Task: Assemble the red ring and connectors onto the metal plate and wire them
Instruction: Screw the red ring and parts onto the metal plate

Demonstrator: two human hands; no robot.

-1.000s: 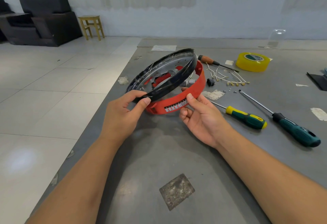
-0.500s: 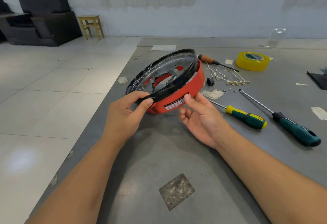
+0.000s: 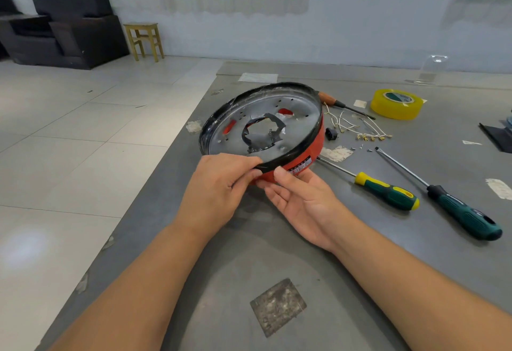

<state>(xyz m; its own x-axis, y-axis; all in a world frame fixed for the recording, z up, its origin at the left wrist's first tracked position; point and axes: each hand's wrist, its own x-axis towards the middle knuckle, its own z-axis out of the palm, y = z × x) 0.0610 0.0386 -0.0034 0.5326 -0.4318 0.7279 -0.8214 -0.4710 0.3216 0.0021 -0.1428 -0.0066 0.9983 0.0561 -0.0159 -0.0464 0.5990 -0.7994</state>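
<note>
On the grey table (image 3: 360, 239), mid-frame, the metal plate (image 3: 293, 118) sits over the red ring (image 3: 315, 145). The left hand (image 3: 219, 187) pinches the plate's near rim between thumb and curled fingers; the right hand (image 3: 302, 198), fingers nearly straight, touches the ring.

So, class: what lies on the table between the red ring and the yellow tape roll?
In the head view: white wires, a small black part and a brown-handled screwdriver, between ring and tape.

Left hand (image 3: 219, 184) apparently pinching; right hand (image 3: 302, 201) open, palm up.

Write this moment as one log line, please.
step: seating round metal plate in red ring | left hand: pinches black rim | right hand: supports ring | wires: loose
</note>
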